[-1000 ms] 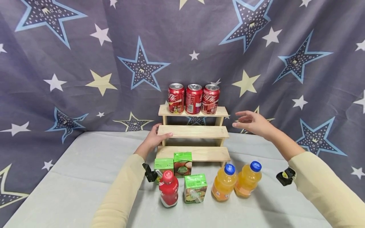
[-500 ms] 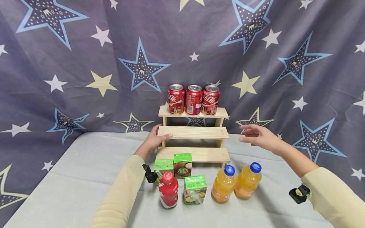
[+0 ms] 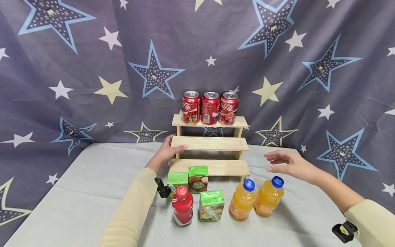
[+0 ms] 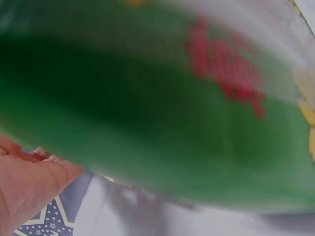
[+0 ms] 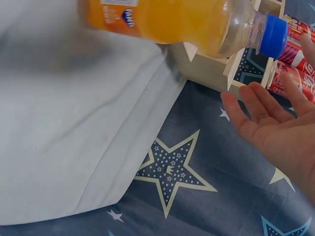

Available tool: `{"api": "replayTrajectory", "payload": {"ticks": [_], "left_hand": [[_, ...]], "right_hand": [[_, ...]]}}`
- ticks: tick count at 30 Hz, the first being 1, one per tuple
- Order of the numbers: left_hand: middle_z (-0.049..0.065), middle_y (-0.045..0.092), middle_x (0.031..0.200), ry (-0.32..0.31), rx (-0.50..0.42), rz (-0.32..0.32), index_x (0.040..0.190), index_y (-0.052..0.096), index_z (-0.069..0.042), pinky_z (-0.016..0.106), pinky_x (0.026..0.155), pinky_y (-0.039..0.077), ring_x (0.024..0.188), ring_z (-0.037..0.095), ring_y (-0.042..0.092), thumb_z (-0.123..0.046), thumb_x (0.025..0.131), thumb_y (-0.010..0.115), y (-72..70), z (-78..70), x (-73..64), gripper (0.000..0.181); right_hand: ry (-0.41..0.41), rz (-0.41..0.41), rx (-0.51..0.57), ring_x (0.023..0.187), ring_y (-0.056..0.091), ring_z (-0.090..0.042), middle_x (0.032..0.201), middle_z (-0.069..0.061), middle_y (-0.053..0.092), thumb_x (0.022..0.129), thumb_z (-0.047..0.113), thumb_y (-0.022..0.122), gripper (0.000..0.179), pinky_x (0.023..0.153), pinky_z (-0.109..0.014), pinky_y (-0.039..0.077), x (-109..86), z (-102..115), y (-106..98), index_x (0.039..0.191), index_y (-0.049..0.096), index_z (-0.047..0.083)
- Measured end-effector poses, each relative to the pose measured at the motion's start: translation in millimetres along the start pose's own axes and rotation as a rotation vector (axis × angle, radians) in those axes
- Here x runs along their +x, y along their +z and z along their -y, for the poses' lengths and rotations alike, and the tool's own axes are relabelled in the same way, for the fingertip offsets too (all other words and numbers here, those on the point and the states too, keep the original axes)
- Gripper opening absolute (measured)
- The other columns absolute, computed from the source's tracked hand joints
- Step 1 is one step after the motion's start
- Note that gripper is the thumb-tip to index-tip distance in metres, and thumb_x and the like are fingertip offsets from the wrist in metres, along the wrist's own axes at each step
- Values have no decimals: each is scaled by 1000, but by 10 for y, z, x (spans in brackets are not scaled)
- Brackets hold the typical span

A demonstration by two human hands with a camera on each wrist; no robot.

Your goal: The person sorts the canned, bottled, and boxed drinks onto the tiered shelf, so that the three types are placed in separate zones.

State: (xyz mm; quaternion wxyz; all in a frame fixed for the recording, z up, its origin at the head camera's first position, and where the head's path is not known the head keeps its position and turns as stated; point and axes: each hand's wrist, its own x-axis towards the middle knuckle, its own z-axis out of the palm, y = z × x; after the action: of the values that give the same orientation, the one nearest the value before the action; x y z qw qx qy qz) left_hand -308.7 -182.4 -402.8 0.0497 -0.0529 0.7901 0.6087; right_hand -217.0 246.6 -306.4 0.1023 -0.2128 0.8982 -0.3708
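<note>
My left hand (image 3: 165, 151) grips the left end of the middle board of a three-tier wooden shelf (image 3: 213, 143), its thumb lying on top. In the left wrist view, a blurred green carton (image 4: 147, 113) hides most of the scene and part of that hand (image 4: 29, 187). With fingers spread and nothing in them, my right hand (image 3: 291, 164) hovers right of the shelf. Below it stand two orange-drink bottles with blue caps, the nearest being the right one (image 3: 269, 199); the other (image 3: 242, 202) is beside it. Three red cola cans (image 3: 211, 109) stand in a row on the top tier.
In front of the shelf are three green juice cartons, one at the front (image 3: 211, 206), two behind (image 3: 198, 180) at the left. A red bottle (image 3: 182, 207) stands before those two. A pale cloth (image 3: 77, 195) covers the table; a star-patterned curtain (image 3: 197, 44) hangs behind.
My right hand has come down and moved to the right, from beside the top tier to above the orange bottles. The left hand stays on the shelf; the drinks have not moved.
</note>
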Motion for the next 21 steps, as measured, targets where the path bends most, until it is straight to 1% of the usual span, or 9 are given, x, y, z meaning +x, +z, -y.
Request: {"api": "replayTrajectory", "payload": {"ticks": [3,6,8,10,13,15,17,21], "left_hand": [[20,34,145,-4,0,1,149,14,-15,46,106,38,126,35,45,-28,82,72,2,-1,5,90],[19,34,145,-3,5,0,149,14,-16,45,106,38,126,34,45,-27,81,73,0,-2,1,90],[19,34,145,2,5,-1,149,14,-16,45,106,38,126,35,45,-27,81,73,0,-5,-5,90],[20,34,145,9,9,1,149,14,-15,46,106,38,126,35,45,-28,82,73,-1,-11,-14,90],[21,34,145,10,15,-1,149,14,-15,46,105,39,125,35,46,-28,82,73,0,-15,-18,91],[21,33,145,8,17,3,149,13,-15,47,105,39,126,36,45,-29,82,72,-4,-13,-16,91],[21,33,145,4,16,4,149,13,-15,47,105,38,126,36,45,-29,82,72,-8,-6,-12,91],[22,32,146,11,13,12,150,11,-14,47,106,38,127,37,44,-29,82,72,-10,-5,-9,92]], "right_hand": [[9,43,-26,112,57,-33,126,-20,56,87,28,66,52,85,-31,54,-58,-35,-16,128,52,1],[30,84,-21,113,56,-34,127,-20,56,87,29,66,52,86,-32,54,-117,-75,-26,128,51,0],[28,105,-12,112,56,-32,127,-20,55,86,28,67,52,85,-28,54,-156,-102,-26,127,51,0],[11,124,2,110,58,-23,127,-22,55,86,26,68,52,84,-23,53,-196,-132,-19,126,51,-2],[-13,146,31,103,58,-3,126,-24,55,84,24,69,53,80,-17,52,-250,-179,-1,126,51,-4],[-29,158,53,99,56,7,125,-26,54,84,22,70,53,79,-17,52,-275,-206,14,125,50,-6],[-42,166,71,97,55,9,125,-27,54,84,20,70,54,78,-19,53,-293,-237,34,126,50,-7],[-52,181,98,95,56,7,125,-30,52,83,18,71,57,77,-20,54,-321,-293,83,128,47,-9]]}}
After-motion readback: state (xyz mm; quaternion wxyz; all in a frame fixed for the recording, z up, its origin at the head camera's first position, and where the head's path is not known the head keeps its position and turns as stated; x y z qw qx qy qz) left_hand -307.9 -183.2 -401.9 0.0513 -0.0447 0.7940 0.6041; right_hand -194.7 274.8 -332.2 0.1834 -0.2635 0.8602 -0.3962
